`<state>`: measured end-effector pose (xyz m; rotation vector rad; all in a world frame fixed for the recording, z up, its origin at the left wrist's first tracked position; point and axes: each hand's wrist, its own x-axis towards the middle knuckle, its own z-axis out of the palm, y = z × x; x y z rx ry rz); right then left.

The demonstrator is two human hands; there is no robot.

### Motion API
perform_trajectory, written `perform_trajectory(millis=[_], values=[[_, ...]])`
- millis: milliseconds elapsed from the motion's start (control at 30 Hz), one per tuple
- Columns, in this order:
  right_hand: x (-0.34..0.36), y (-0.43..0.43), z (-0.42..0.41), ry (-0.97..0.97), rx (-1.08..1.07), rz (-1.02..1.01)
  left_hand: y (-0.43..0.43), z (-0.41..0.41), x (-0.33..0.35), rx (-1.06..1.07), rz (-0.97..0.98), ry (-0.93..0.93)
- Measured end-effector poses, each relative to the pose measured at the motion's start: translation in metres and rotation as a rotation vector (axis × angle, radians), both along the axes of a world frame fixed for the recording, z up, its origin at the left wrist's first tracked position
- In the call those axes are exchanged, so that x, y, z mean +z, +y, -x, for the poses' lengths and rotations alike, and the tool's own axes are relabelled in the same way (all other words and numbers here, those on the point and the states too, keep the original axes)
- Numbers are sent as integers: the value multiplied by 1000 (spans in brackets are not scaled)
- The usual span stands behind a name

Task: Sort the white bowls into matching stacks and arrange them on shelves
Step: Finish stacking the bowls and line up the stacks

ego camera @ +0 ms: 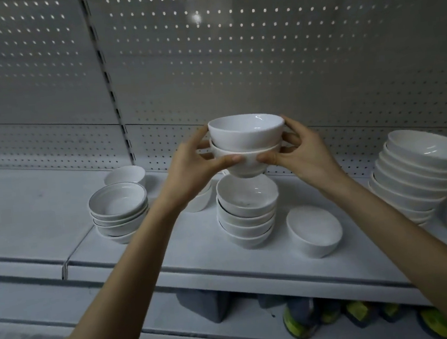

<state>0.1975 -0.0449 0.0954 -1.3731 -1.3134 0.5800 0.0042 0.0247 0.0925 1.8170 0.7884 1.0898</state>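
**A:** Where were the bowls at that moment?

**B:** The two nested white bowls [246, 139] were in the air, directly above the stack of deep bowls [248, 216] that stood near the middle of the shelf [198, 256]. There was a small gap between them.

**A:** And the hands?

**B:** The left hand [192, 169] and the right hand [300, 153] each had a grip closed on the pair from opposite sides. The thumbs lay on the near wall of the lower bowl, with the fingers behind. I judge that holding the lower one carried both, and using two hands kept them level.

**A:** Why over that stack?

**B:** The shape and depth looked the same, so they probably belonged there. The grey-rimmed stack [119, 209] toward the shelf's left end and the wider, shallower stack [419, 175] at its right end were other kinds, set apart. An upturned bowl [314, 231] lay just beside the deep stack, nearer the front edge, seemingly not yet sorted.

**A:** Any risk?

**B:** Glazed ware slides, so setting them down off-centre could tip the stack.
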Motion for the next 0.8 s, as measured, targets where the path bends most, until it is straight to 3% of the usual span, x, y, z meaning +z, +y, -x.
perform_trajectory(millis=[800], values=[[-79,-15,20,34,-195,17,23,-3,-89,-175,26,41]])
